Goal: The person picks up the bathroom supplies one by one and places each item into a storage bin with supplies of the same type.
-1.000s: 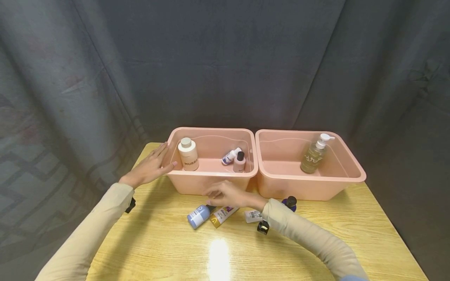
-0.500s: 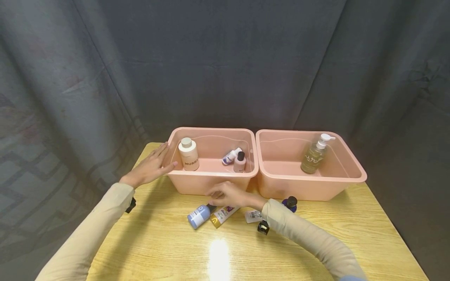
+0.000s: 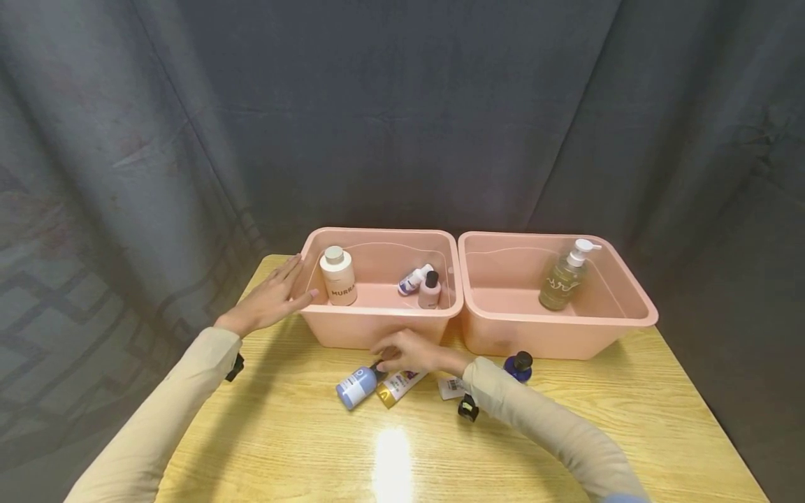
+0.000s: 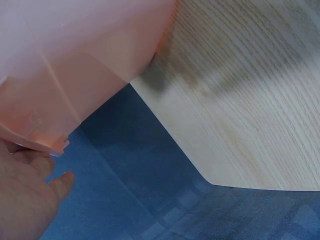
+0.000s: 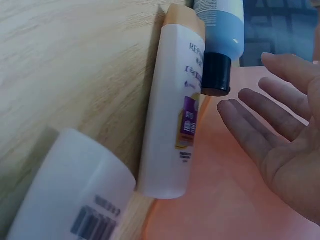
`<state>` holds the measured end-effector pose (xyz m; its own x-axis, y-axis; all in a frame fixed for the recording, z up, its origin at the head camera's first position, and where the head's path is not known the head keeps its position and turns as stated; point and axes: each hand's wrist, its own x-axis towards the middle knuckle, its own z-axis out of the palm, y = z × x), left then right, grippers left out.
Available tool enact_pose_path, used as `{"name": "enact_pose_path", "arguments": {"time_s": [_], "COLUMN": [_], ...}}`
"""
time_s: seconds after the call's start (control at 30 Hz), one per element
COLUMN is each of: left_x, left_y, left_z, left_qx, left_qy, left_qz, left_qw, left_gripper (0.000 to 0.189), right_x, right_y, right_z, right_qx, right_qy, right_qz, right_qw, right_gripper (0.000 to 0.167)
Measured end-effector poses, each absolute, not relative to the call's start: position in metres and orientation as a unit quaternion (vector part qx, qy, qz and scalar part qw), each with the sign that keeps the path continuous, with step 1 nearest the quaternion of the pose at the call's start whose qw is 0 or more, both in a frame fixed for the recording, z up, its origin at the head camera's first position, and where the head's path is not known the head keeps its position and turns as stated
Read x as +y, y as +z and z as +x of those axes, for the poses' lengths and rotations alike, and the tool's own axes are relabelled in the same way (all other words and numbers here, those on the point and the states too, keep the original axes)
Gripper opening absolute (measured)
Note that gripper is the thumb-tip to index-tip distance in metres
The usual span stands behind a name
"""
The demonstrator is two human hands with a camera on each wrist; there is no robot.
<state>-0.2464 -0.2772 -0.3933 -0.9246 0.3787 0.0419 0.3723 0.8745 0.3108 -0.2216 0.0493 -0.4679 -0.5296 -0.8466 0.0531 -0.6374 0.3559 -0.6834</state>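
At the far left, the left hand (image 3: 267, 302) is resting on the left rim of a pink tub (image 3: 352, 330), its fingers lying straight and the thumb standing apart. Inside this tub, a big white bottle (image 3: 339, 281) is standing near that hand. In front of the tub, a blue bottle (image 3: 356, 388) is lying on the wooden table (image 3: 295, 433), its black cap pointing toward the right hand (image 3: 409, 351). Just beside it, a tube with gold cap (image 3: 401, 382) is lying at a slant. The right hand is hanging over both of them, with its fingers loosely spread and holding nothing; I cannot tell if a fingertip is touching the black cap. Farther right in the tub, a small white-and-blue bottle (image 3: 413, 280) is leaning close to a pale pink bottle (image 3: 429, 293). On the table, a white container (image 3: 451, 388) is lying partly behind the right sleeve (image 3: 541, 412). Next, a dark blue bottle (image 3: 518, 369) is sitting before the second tub (image 3: 560, 337), where a pump bottle (image 3: 561, 283) is standing.
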Motion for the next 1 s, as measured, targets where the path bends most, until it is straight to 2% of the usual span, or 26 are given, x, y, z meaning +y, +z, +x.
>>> {"name": "enact_pose_path", "arguments": {"time_s": [0.37, 0.67, 1.0], "left_x": [-0.277, -0.277, -0.277], "left_y": [-0.394, -0.394, -0.394], "left_z": [-0.246, -0.246, -0.246], "left_qx": [0.968, 0.968, 0.967], "left_qy": [0.158, 0.158, 0.16], "left_qz": [0.195, 0.195, 0.196], "left_qw": [0.007, 0.007, 0.006], "left_gripper": [0.088, 0.087, 0.086], "right_x": [0.045, 0.043, 0.041], "right_y": [-0.478, -0.487, -0.491], "right_z": [-0.223, -0.224, -0.222], "right_qx": [0.801, 0.826, 0.831], "right_qy": [-0.347, -0.283, -0.268], "right_qz": [-0.447, -0.457, -0.462], "right_qw": [0.197, 0.167, 0.157], "right_gripper": [0.038, 0.038, 0.038]}}
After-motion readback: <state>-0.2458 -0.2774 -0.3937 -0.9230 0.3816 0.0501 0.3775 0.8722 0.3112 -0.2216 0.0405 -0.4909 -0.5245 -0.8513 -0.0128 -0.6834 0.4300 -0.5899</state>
